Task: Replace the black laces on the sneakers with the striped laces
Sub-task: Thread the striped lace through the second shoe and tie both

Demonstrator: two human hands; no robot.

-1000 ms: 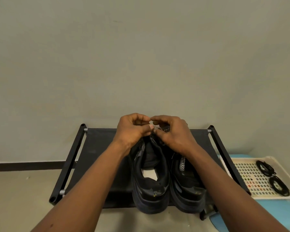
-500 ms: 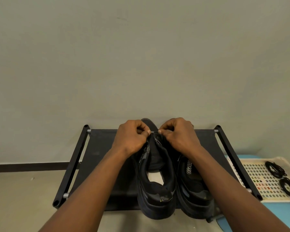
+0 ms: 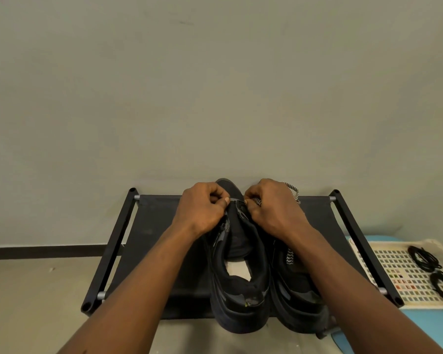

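Two black sneakers stand side by side on a black rack, heels toward me. The left sneaker point(image 3: 238, 297) has its tongue bare, with no lace showing along it. My left hand point(image 3: 202, 208) pinches the left edge of its eyelet row near the toe. My right hand point(image 3: 271, 208) pinches the striped lace point(image 3: 293, 191) at the right edge of the same shoe; a loop of that lace sticks out past my knuckles. The right sneaker point(image 3: 297, 287) shows a striped lace point(image 3: 289, 256) beside my right forearm, which hides most of it.
The black rack point(image 3: 113, 246) stands on the floor against a grey wall. To the right a white perforated tray point(image 3: 394, 274) lies on a blue surface and holds two coiled black laces point(image 3: 425, 259).
My hands have moved apart, from touching over the shoe's toe end to one on each side of the eyelets. The view has shifted, so the rack and tray sit further right.
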